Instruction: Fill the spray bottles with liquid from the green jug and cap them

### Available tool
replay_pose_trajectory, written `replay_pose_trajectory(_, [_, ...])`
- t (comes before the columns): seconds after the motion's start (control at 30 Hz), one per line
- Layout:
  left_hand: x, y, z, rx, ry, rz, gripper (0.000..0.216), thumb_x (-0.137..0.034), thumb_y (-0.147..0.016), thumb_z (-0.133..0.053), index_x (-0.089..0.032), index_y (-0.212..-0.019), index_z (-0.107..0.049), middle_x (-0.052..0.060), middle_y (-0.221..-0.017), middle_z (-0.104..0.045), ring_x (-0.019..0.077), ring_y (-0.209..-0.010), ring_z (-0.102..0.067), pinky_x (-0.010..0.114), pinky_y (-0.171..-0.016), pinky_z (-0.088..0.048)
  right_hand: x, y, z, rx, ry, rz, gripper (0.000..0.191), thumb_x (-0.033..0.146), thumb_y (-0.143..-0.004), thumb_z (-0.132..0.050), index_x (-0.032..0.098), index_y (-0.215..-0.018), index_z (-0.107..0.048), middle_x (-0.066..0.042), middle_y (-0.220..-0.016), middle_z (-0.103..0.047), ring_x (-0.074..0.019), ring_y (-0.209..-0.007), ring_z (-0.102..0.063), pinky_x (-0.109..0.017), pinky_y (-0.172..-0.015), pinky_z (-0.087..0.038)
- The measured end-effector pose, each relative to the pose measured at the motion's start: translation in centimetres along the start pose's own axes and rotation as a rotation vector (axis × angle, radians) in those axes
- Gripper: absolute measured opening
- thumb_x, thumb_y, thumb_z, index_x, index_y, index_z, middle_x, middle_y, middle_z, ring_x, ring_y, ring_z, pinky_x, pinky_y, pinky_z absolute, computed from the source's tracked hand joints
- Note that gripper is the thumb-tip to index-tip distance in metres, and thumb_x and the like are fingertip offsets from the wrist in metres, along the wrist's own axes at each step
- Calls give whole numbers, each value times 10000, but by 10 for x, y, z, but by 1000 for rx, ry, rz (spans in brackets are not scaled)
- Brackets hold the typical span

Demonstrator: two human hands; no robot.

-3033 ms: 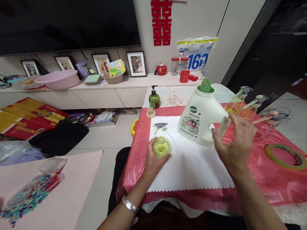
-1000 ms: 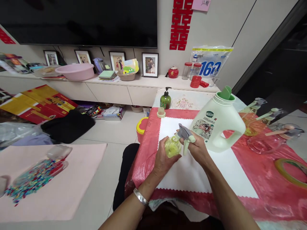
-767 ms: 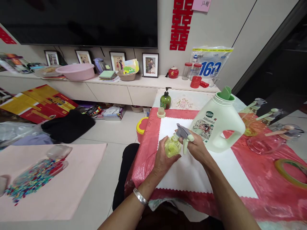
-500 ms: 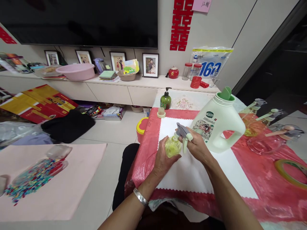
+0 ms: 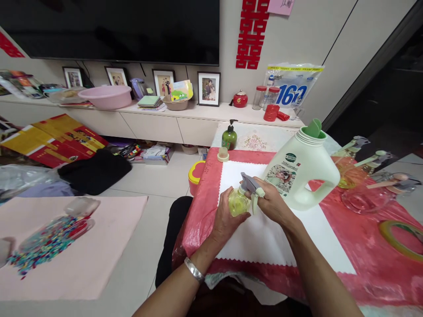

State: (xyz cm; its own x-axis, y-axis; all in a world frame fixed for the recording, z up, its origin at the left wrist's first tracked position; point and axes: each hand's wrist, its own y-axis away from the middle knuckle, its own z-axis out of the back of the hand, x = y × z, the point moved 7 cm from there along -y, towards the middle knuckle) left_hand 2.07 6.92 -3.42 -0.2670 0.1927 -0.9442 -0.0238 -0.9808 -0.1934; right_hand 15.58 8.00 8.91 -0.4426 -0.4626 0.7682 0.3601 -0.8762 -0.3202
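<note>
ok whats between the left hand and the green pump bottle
In the head view: white sheet, then red table cover carrying a small pale cap, near the pump bottle.

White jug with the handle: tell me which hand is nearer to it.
Right. The right hand, on the gray spray head, is close by the white jug at its lower left; the left hand, around the yellow-green bottle, is farther left.

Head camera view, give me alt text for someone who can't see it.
The left hand holds a small yellow-green bottle while the right hand grips the gray spray head at its neck, over a white mat. A large pale jug stands beyond, with more spray bottles and a roll of tape to the right.
</note>
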Motion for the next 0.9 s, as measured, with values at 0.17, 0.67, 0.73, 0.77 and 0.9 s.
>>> replay_pose_trajectory(0.17, [2, -1, 0, -25, 3, -12, 958, -411, -628, -893, -205, -1433, -418, 160, -1405, -558, 364, -1336, -541, 523, -1099, -463, -1, 1, -2, 7, 56, 15, 128, 224, -935, -505, 196, -953, -629, -45, -970, -631, -157, -862, -608, -286, -776, -478])
replay_pose_trajectory(0.67, [-7, -3, 2, 88, -17, 130, 1027, -217, -577, -858, -148, -1476, -367, 221, -1470, -514, 394, -1400, -479, 556, -1151, -396, -9, 10, -14, -133, 144, -1, 300, 95, -846, -431, 198, -1024, -650, -55, -1028, -647, -185, -930, -605, -315, -811, -464])
replay_pose_trajectory(0.73, [-9, -3, 6, 126, -70, 180, 1042, -175, -545, -856, -126, -1475, -389, 239, -1481, -507, 420, -1421, -449, 568, -1158, -382, -9, 12, -15, -164, 134, -13, 326, 94, -841, -428, 198, -1048, -657, -51, -1030, -661, -184, -931, -615, -314, -812, -468])
replay_pose_trajectory(0.77, [-11, -4, 9, 138, -88, 197, 1033, -168, -537, -854, -128, -1469, -411, 239, -1486, -505, 431, -1427, -438, 573, -1161, -377, -10, 13, -16, -183, 129, -19, 322, 105, -849, -436, 196, -1063, -658, -51, -1031, -667, -186, -930, -620, -314, -813, -470])
replay_pose_trajectory(0.9, [-30, -6, 25, 115, -41, 94, 726, -189, -701, -742, -198, -1397, -537, 164, -1444, -571, 366, -1381, -507, 545, -1171, -373, -13, 17, -21, -258, 97, -36, 269, 192, -909, -484, 186, -1118, -654, -55, -1039, -678, -190, -945, -636, -311, -826, -482])
